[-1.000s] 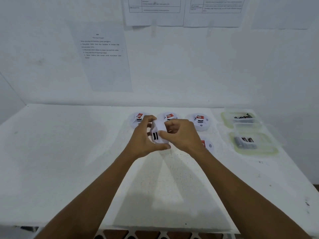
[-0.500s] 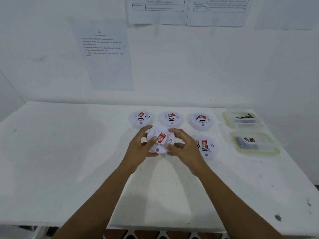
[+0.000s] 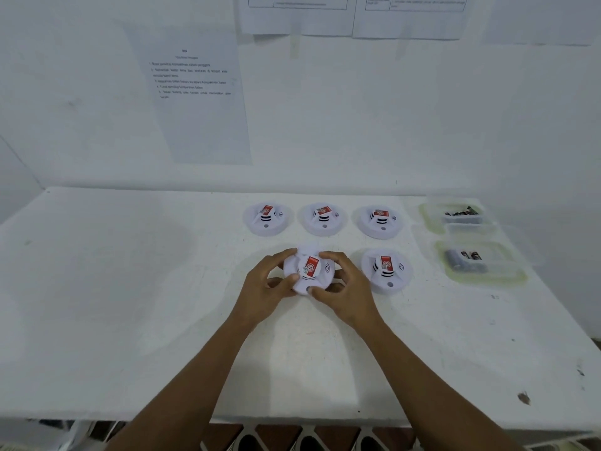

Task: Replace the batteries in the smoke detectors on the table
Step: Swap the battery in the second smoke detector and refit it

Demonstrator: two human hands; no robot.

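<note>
Left hand (image 3: 265, 289) and right hand (image 3: 346, 292) gripping a detector (image 3: 309, 271) from both sides, label up, on table (image 3: 130, 304), four detectors nearby

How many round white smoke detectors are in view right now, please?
5. The round white plastic smoke detectors with red labels: back-left detector, back-middle detector, back-right detector, front-right detector, and the held detector gripped by the left hand and right hand. None seems hidden.

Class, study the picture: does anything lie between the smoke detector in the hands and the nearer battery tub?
Yes. A second detector sits between the held detector and the nearer tub, right on that line. Nothing else visible does.
</note>
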